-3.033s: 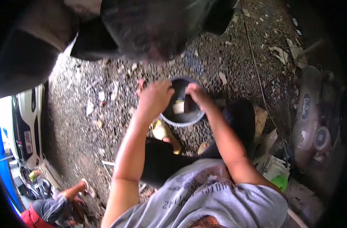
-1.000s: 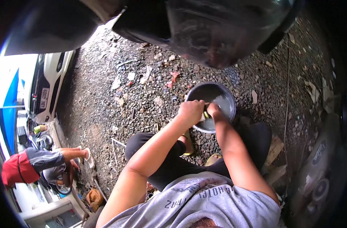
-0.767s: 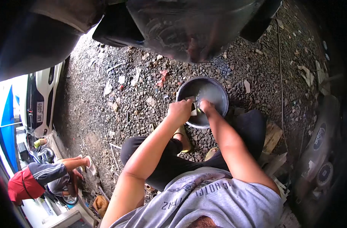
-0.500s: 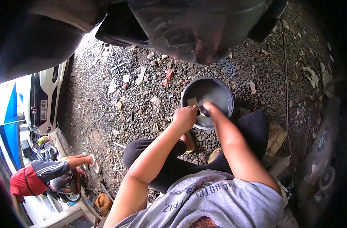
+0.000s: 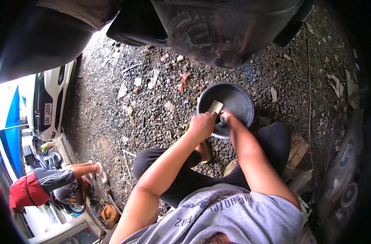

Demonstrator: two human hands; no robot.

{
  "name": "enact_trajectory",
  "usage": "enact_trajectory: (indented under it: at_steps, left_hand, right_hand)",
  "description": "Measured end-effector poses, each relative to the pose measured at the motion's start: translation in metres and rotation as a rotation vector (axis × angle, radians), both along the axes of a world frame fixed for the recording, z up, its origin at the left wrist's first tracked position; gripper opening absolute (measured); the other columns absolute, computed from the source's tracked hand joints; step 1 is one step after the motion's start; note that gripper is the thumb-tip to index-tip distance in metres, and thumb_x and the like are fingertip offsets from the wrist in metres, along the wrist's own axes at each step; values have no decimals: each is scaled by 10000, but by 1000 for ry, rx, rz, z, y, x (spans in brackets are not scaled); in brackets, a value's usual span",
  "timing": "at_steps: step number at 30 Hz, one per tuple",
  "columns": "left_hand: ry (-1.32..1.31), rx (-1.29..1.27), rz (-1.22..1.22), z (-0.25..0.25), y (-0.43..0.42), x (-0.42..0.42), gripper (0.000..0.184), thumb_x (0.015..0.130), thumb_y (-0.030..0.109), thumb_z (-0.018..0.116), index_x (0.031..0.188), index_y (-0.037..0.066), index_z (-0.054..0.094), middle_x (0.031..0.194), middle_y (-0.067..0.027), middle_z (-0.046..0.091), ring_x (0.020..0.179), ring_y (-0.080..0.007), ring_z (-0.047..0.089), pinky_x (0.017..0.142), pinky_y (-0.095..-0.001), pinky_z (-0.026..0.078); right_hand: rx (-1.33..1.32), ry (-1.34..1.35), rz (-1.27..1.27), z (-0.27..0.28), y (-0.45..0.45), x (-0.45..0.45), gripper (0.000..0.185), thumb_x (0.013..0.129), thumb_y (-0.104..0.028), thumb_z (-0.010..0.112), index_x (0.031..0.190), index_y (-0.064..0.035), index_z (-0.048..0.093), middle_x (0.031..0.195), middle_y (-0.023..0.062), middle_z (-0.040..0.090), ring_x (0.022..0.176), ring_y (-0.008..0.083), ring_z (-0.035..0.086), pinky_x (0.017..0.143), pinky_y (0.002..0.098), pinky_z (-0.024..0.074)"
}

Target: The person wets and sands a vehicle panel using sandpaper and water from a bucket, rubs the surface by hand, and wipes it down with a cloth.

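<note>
A round dark bucket (image 5: pixel 250 103) with cloudy grey liquid stands on the gravel before my bent knees. My left hand (image 5: pixel 203 125) is closed at the bucket's near-left rim. From its fingers a pale flat rectangular piece (image 5: pixel 216 107) sticks out over the liquid; whether it is a blade or a pad cannot be told. My right hand (image 5: pixel 227 116) reaches inside the bucket, close beside the left. Its fingers are curled and partly hidden, next to a small dark object (image 5: pixel 223 123) that I cannot make out.
A dark, scuffed car body panel (image 5: pixel 218 34) overhangs the bucket's far side. Gravel (image 5: pixel 153 93) with scraps surrounds it. Left, a person in a red shirt (image 5: pixel 29 190) bends near a white car (image 5: pixel 53 97). A cardboard piece (image 5: pixel 298 150) lies beside my right knee.
The pale piece has tilted and now points up and right, nearer my right hand. My right hand has drawn slightly back. The whole view has shifted a little.
</note>
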State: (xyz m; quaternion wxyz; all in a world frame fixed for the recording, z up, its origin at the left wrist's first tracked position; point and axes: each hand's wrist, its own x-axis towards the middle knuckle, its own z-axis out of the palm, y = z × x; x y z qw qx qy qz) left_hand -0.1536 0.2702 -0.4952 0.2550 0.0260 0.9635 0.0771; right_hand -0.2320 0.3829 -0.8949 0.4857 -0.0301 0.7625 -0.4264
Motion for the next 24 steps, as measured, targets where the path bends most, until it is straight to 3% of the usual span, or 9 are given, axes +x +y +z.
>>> enact_trajectory:
  at_steps: [1,3,9,11,12,15,19,22,24]
  left_hand:
    - [10,1,-4,-4,-1,1,285,929,118,500,1190,82,607,958,-141,704,858,-321,722,688,-438,579]
    - [36,7,-14,-10,-2,1,287,929,118,501,1192,76,606,956,-139,704,852,-320,722,687,-438,579]
    - [-5,-12,-26,-1,4,-9,294,945,140,497,1212,90,609,993,-133,712,884,-308,726,692,-431,585]
    - [-5,-17,-24,-1,6,-12,306,946,147,502,1229,100,608,1022,-133,714,907,-307,726,705,-430,588]
    - [5,-10,-27,-5,7,-10,314,944,149,507,1240,106,606,1038,-132,714,918,-308,725,711,-431,590]
    - [-56,41,1,-11,11,-14,335,927,167,560,1256,120,607,1096,-133,701,1009,-316,700,788,-438,584]
    - [12,41,-78,-32,4,-14,351,903,193,588,1242,103,607,1164,-151,648,1091,-343,638,873,-449,552]
    - [174,203,9,-29,4,-23,382,921,234,599,1258,56,580,1233,-186,607,1180,-367,576,971,-457,500]
    - [350,383,113,-28,5,-36,413,915,246,640,1258,25,571,1240,-201,608,1172,-366,581,985,-447,490]
  right_hand:
    - [-40,-7,-47,-9,3,2,255,815,-274,716,776,-23,693,752,25,631,689,136,553,576,410,423]
    - [-125,-135,-307,-47,-18,1,255,830,-238,670,953,-14,685,878,115,670,777,213,615,651,436,475]
    - [-102,5,-534,37,-16,-26,343,890,-196,583,1165,6,622,1129,248,645,1077,314,618,883,479,487]
    - [-55,139,-502,80,-11,-34,382,910,-182,554,1236,12,600,1213,292,636,1177,347,618,960,493,492]
    - [-19,272,-429,133,-2,-36,412,919,-210,571,1259,23,587,1197,303,640,1161,419,617,967,491,491]
    - [141,491,-119,166,24,-40,433,929,-227,576,1276,32,576,1182,316,637,1128,470,607,966,489,489]
    - [23,630,-296,240,71,-27,417,941,-253,585,1233,44,592,1167,317,639,1092,487,612,913,513,498]
    - [-254,225,-429,288,97,-31,342,953,-194,605,1182,57,571,1035,121,634,957,233,585,852,365,474]
    - [-515,170,-542,333,97,-22,247,949,-147,615,1145,3,595,1004,15,622,926,86,542,826,272,445]
